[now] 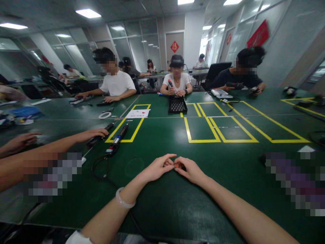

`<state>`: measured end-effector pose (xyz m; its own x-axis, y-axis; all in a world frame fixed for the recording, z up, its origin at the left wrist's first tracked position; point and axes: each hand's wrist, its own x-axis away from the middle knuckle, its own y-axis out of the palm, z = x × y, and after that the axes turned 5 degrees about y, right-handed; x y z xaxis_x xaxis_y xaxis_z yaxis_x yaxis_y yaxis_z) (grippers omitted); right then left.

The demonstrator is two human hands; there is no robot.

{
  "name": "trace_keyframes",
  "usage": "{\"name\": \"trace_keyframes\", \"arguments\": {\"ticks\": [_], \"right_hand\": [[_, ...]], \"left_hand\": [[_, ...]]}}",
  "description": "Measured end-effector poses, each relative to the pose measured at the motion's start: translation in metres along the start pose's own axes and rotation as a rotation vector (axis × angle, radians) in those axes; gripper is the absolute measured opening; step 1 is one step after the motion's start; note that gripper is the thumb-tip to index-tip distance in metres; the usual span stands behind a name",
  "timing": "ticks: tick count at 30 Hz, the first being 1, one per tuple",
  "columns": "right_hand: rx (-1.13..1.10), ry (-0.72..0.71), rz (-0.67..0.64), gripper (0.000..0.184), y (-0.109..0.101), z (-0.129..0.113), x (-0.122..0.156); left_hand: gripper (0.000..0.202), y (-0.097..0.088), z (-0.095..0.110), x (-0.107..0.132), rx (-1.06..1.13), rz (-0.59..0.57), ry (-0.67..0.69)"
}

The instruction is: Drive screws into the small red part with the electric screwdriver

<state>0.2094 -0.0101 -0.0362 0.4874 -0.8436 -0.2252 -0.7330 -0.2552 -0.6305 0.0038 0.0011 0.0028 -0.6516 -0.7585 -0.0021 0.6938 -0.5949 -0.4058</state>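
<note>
Both hands meet over the green table [157, 203] in front of me. My right hand [189, 169] is closed, its thumb and fingers curled together around a small orange piece [175, 165]; its kind is too small to tell. My left hand [158, 166] touches or nearly touches the same spot, thumb and fingers pinched together with the index finger extended above. Whether the left fingers also grip the piece is hidden. A pale bangle [124, 200] circles my left wrist.
An electric screwdriver [118, 139] with a black cable lies to the left, beside a co-worker's hand [93, 135]. Yellow tape outlines [203, 140] mark the table. Across it, a person holds a red-tipped tool over a black tray [177, 111] of small parts. A paper sheet [138, 113] lies left of that tray.
</note>
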Motion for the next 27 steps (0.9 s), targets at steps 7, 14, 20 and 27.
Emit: {"name": "trace_keyframes", "arguments": {"ticks": [7, 14, 20, 27], "right_hand": [[-0.004, 0.047, 0.025, 0.007, 0.000, 0.001, 0.000], [-0.111, 0.079, 0.018, 0.012, -0.003, 0.000, 0.000], [-0.129, 0.106, -0.002, 0.024, -0.004, 0.000, -0.002], [-0.207, 0.153, -0.010, 0.029, -0.005, 0.002, -0.002]], "left_hand": [[0.053, 0.004, -0.001, 0.001, -0.052, 0.099, 0.094], [0.044, 0.003, 0.006, 0.002, -0.098, 0.114, 0.041], [0.041, 0.007, 0.007, 0.002, -0.058, 0.085, 0.035], [0.020, 0.008, 0.012, 0.003, -0.159, 0.124, 0.103]]}}
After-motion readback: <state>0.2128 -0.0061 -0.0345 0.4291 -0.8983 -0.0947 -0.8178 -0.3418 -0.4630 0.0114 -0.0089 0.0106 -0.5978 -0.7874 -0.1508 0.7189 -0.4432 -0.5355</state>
